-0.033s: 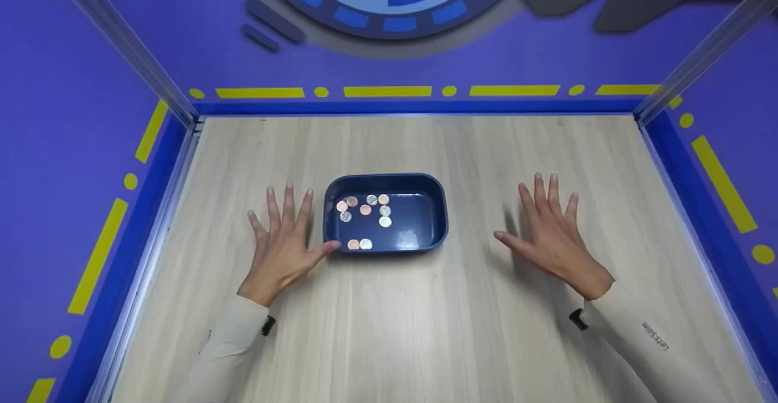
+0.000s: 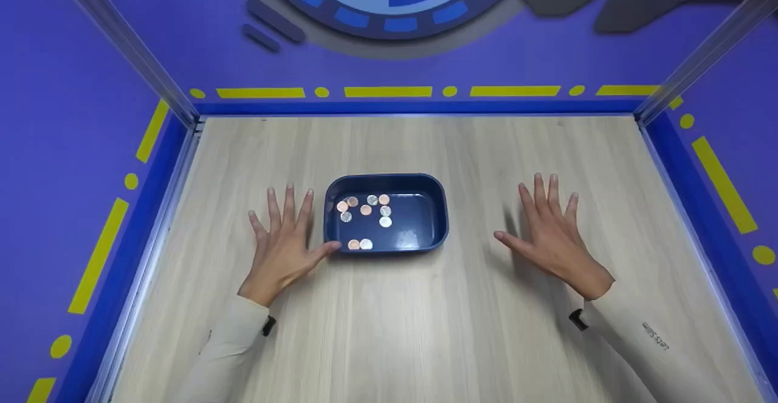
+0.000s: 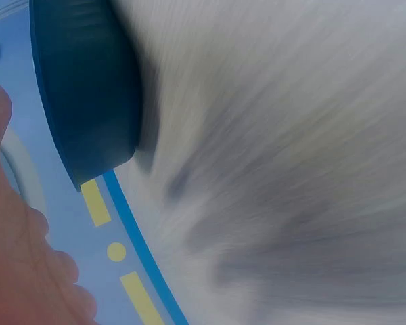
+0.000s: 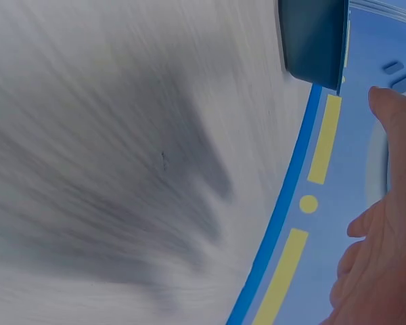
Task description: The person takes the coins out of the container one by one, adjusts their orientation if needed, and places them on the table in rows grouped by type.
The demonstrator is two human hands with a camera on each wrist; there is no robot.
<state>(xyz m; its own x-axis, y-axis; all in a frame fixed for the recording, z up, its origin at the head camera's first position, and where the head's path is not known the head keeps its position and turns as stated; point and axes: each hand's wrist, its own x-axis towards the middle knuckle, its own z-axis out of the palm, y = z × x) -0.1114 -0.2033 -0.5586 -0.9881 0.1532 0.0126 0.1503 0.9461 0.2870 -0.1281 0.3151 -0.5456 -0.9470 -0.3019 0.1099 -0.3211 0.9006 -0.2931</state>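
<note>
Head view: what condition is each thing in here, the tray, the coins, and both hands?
Blue tray: upright on the wooden table, open-topped, right part bare.
Coins: loose, lying flat in the tray's left part, copper and silver mixed.
Left hand: fingers spread, holding nothing, thumb tip at the tray's near left corner.
Right hand: fingers spread, holding nothing, apart from the tray.

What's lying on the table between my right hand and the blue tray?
Nothing: in the head view, only bare wooden table lies between the right hand and the blue tray. The coins sit inside it.
</note>
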